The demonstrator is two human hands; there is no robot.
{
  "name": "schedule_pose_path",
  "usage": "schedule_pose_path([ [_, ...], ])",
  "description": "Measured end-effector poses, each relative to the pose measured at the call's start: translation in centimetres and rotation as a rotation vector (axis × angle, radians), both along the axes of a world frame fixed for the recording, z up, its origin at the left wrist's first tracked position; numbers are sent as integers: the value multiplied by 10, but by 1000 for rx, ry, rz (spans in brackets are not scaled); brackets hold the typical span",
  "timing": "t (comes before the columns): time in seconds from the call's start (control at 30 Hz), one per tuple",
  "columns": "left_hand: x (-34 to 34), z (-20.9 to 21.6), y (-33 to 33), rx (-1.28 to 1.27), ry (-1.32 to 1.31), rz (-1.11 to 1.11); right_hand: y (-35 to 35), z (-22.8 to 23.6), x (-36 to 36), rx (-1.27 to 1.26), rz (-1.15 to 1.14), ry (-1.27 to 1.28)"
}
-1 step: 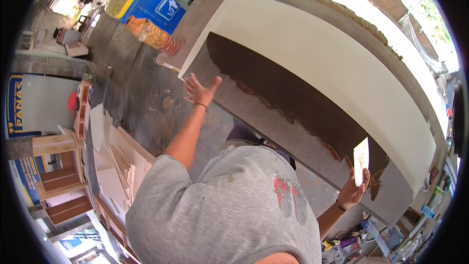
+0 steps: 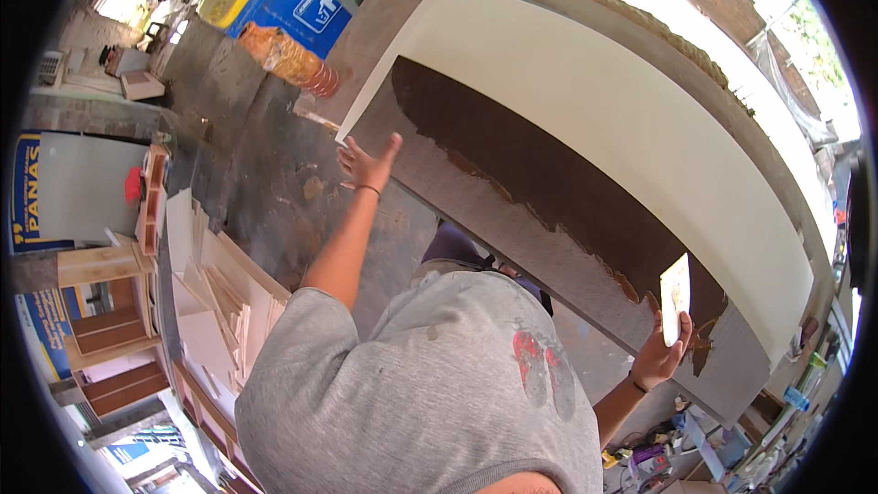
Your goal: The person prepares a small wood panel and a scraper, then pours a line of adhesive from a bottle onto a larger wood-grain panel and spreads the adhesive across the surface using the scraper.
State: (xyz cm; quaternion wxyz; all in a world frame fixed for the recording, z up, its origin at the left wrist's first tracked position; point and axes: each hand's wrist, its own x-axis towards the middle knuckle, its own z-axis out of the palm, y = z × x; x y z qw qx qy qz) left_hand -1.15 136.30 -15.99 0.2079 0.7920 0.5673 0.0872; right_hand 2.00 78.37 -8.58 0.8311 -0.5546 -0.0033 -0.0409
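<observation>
Fingers spread and holding nothing, my left hand point(image 2: 368, 167) hovers by the left end of a long board on the workbench. My right hand point(image 2: 657, 361) grips a thin white flat spreader point(image 2: 675, 300), smeared with brownish residue, over the board's right end. A dark brown coating point(image 2: 540, 165) with a ragged near edge covers part of the grey-brown board face point(image 2: 512, 210). Along the far side lies a long pale cream sheet point(image 2: 622, 101) with a curved look. Beyond my left hand, a brown-stained plastic bottle point(image 2: 282, 57) is on the bench's left end.
A blue and yellow bin point(image 2: 283, 0) stands behind the bottle. To my left are stacked wood offcuts point(image 2: 224, 302) and an open wooden cabinet frame point(image 2: 105, 311). Power tools and clutter point(image 2: 649, 462) lie at the lower right.
My left hand has shifted slightly left, fingers still spread. The right hand keeps its hold on the white spreader, almost in the same place.
</observation>
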Motion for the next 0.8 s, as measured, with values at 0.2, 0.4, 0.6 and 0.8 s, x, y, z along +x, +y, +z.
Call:
schedule_pose_path([
  [0.2, 3, -10, 69, 81, 138, -132, 72, 2, -6, -79, 118, -8],
  [0.4, -17, -26, 93, 88, 76, -310, 160, 18, -36, -260, 143, 22],
  [0.6, -12, -46, 109, 207, -179, -486, 208, 18, -51, -652, -182, 46],
  [0.8, -2, -47, 135, 106, -235, -701, 259, 33, -46, -639, -271, -18],
])
